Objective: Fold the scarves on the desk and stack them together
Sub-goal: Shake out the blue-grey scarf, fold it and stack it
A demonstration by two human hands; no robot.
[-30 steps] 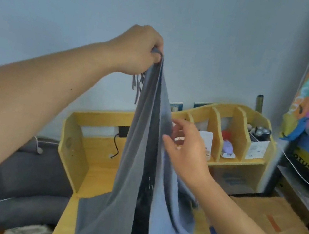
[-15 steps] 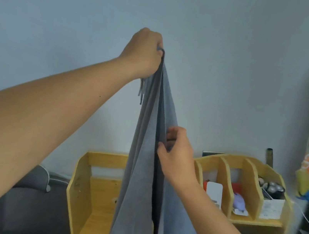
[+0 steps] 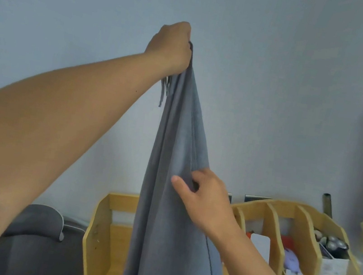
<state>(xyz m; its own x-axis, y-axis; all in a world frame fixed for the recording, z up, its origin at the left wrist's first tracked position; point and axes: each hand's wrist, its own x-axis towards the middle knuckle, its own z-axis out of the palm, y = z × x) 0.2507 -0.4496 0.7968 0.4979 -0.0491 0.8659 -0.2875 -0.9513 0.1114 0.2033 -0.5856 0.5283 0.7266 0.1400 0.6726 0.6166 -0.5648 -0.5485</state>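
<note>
Grey scarf [image 3: 168,183] hangs doubled from left hand [image 3: 169,48], fingers bunched tight on its fringed ends. Right hand [image 3: 204,198], lower down, pinches the right edge between thumb and fingers. Risk: layers slide out of line as the pinch travels; lower end out of view, may snag the wooden organizer [image 3: 299,227].

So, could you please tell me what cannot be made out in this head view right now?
- Lower end of the grey scarf: cut off by the bottom edge.
- Desk top and any other scarves: out of frame, below.
- Left hand fingers: curled behind the fabric it grips.
- Middle of the wooden organizer: hidden by scarf and right hand.
- Small items in its slots: too blurred to identify.
</note>
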